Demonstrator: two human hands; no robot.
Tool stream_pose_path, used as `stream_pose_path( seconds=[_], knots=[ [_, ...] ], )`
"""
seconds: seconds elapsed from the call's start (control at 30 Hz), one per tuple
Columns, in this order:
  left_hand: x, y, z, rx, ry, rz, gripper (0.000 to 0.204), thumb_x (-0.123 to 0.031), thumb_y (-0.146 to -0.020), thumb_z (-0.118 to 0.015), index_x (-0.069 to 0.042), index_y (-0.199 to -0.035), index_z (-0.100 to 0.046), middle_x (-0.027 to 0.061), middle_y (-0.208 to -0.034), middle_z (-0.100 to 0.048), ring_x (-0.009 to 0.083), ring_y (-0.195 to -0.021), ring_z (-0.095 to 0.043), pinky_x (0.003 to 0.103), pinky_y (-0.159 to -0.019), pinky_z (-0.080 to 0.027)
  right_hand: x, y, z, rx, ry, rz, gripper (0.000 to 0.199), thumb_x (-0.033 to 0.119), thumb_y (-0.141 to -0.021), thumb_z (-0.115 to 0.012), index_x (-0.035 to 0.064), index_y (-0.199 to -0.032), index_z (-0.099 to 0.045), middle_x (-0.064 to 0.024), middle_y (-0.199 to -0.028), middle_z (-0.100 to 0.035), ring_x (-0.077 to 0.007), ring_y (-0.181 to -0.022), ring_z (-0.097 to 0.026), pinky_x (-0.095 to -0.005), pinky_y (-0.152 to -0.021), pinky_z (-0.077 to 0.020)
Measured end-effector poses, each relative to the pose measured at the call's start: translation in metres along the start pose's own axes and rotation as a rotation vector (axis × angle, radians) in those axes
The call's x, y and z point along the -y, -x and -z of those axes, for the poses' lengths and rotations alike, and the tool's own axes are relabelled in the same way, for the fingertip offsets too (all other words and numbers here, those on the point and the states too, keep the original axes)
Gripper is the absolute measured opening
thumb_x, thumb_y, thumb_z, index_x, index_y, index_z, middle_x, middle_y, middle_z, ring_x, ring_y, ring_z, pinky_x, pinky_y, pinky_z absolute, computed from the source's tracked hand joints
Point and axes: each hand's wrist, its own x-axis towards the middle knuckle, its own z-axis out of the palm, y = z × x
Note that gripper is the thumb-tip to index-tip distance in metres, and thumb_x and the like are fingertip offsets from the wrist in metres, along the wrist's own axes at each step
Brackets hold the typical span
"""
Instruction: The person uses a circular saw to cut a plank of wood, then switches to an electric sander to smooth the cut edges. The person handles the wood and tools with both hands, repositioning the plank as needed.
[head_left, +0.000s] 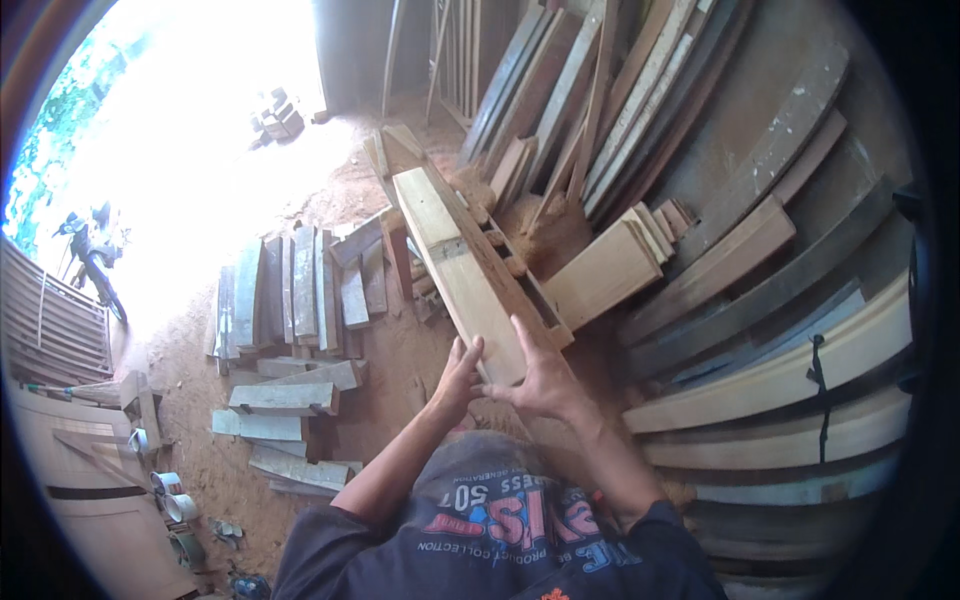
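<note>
A long pale wooden board (455, 270) stretches away from me, with a dark mark across its upper face. My left hand (459, 380) is closed at its near left edge, fingers pressed against the side. My right hand (543, 380) grips the near right corner, its index finger stretched along the edge. Beneath and to the right of the board runs a narrow wooden bench or frame (550, 318), with slots and sawdust on it. How far the board rests on it, I cannot tell.
Short planks (640, 245) lie stacked right of the bench. Long boards (750, 425) are piled at the right, and others (560, 90) lean at the back. Timber offcuts (285, 400) cover the dusty floor at left. A bicycle or motorbike (95, 260) stands far left, near white rolls (175, 495).
</note>
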Motion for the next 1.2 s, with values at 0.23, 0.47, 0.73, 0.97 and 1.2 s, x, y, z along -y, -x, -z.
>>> stream_pose_path(
  seconds=[0.23, 0.47, 0.73, 0.97, 1.2],
  knots=[
    [-0.108, -0.002, -0.026, 0.29, 0.32, -0.35, 0.092, -0.043, -0.114, -0.058, -0.01, -0.175, 0.002, 0.0161, -0.133, -0.064, 0.026, -0.116, -0.073, 0.04, -0.094, -0.062, 0.054, -0.067, 0.051, -0.417, -0.38, 0.282, 0.116, 0.042, -0.081, -0.098, -0.0036, -0.164, -0.03, -0.0294, -0.143, -0.063, -0.0386, -0.132, -0.066, -0.0478, -0.108, -0.0553],
    [-0.16, 0.008, -0.045, 0.347, 0.392, -0.449, 0.084, -0.027, -0.113, -0.059, -0.006, -0.171, -0.001, 0.0152, -0.135, -0.062, 0.027, -0.115, -0.072, 0.045, -0.099, -0.062, 0.094, -0.104, 0.076, -0.577, -0.181, 0.422, 0.091, 0.031, -0.089, -0.092, -0.0035, -0.155, -0.04, -0.0263, -0.137, -0.066, -0.0342, -0.124, -0.071, -0.0451, -0.101, -0.0593],
    [-0.162, 0.013, -0.044, 0.271, 0.363, -0.429, 0.07, -0.023, -0.113, -0.058, -0.005, -0.169, -0.022, 0.0119, -0.129, -0.065, 0.0233, -0.11, -0.072, 0.041, -0.096, -0.061, 0.089, -0.114, 0.066, -0.518, -0.436, 0.413, 0.093, 0.035, -0.089, -0.092, -0.0037, -0.156, -0.039, -0.0272, -0.135, -0.066, -0.0348, -0.124, -0.07, -0.0459, -0.102, -0.0586],
    [-0.154, 0.007, -0.03, 0.287, 0.309, -0.413, 0.084, -0.03, -0.115, -0.057, -0.007, -0.175, -0.002, 0.018, -0.137, -0.064, 0.0299, -0.116, -0.072, 0.046, -0.101, -0.059, 0.096, -0.1, 0.067, -0.592, -0.239, 0.335, 0.104, 0.038, -0.087, -0.092, -0.0025, -0.161, -0.032, -0.0315, -0.14, -0.062, -0.0443, -0.126, -0.068, -0.0511, -0.104, -0.0572],
    [-0.058, 0.007, -0.001, 0.169, 0.168, -0.081, 0.091, -0.071, -0.11, -0.046, -0.015, -0.175, -0.016, 0.0295, -0.146, -0.06, 0.0399, -0.128, -0.068, 0.052, -0.109, -0.054, 0.053, -0.021, 0.001, -0.585, -0.143, 0.157, 0.107, 0.024, -0.078, -0.094, 0.0006, -0.162, -0.032, -0.0326, -0.141, -0.061, -0.0479, -0.129, -0.066, -0.0529, -0.106, -0.0559]
  ],
)
